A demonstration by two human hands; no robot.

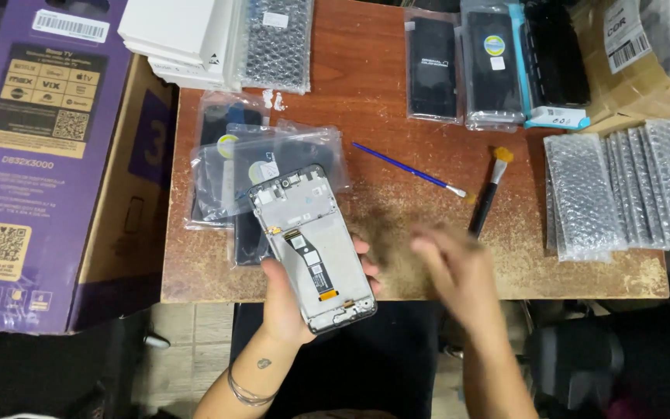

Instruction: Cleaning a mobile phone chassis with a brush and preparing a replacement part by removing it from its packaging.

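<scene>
My left hand (pixel 288 299) holds a phone screen frame assembly (pixel 310 244) with its inner side up, showing a grey metal plate and an orange-tipped flex cable. It hovers over the near edge of the worn brown table (pixel 397 202). My right hand (pixel 451 271), blurred by motion, is just to the right of the frame with fingers apart and nothing in it. Its fingertips are near the black handle of a flat brush (pixel 488 194).
Bagged phone screens (pixel 250 171) lie stacked behind the frame. A thin blue brush (pixel 409 170) lies mid-table. More bagged screens (pixel 459 66) at the back, bubble-wrap pouches (pixel 630 190) at right, white boxes (pixel 184 35) and a large purple carton (pixel 40 155) at left.
</scene>
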